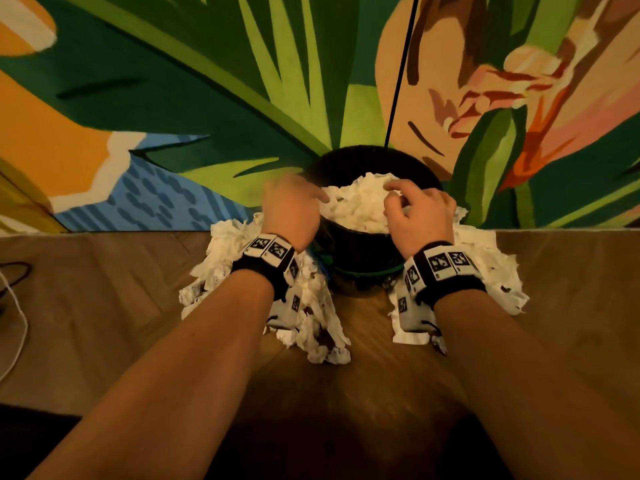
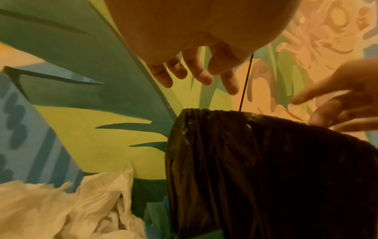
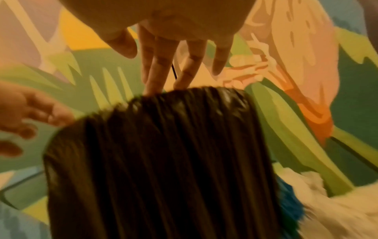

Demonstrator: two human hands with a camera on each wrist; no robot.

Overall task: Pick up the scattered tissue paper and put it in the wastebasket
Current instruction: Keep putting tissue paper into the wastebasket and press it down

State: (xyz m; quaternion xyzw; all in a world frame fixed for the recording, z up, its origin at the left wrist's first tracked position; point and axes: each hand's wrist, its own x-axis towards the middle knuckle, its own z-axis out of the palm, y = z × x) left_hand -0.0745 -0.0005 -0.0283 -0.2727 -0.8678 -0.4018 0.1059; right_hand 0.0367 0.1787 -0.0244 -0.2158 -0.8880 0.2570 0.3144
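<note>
— Hands over a full bin: left hand (image 1: 291,206) and right hand (image 1: 417,211) hang above the mouth of the wastebasket (image 1: 367,251), which stands on the wood floor (image 1: 104,306) against a painted wall (image 1: 173,81) of green leaves and orange flowers. What do the hands hold?

— Nothing that shows. From the left wrist view the left hand's fingers (image 2: 202,76) are spread and loose over the black liner (image 2: 255,169), apart from it. The right hand's fingers (image 3: 155,67) point down, straight and parted, two tips reaching the liner's rim; from the head view its fingertips touch the heap inside.

— Where is the tissue paper?

— In two places. A white mound of tissue paper (image 1: 356,202) fills the wastebasket to the brim and rises above it between the two hands. More scattered tissue (image 1: 221,268) lies crumpled on the floor to the left of the bin, under the left wrist, and another patch (image 1: 502,271) lies to the right, under the right wrist, both touching the bin's base.

— Anything else in view?

— A thin black cord (image 1: 398,81) runs down the wall to the bin's back edge, and both wrists wear black bands (image 1: 266,261) with printed square markers
</note>
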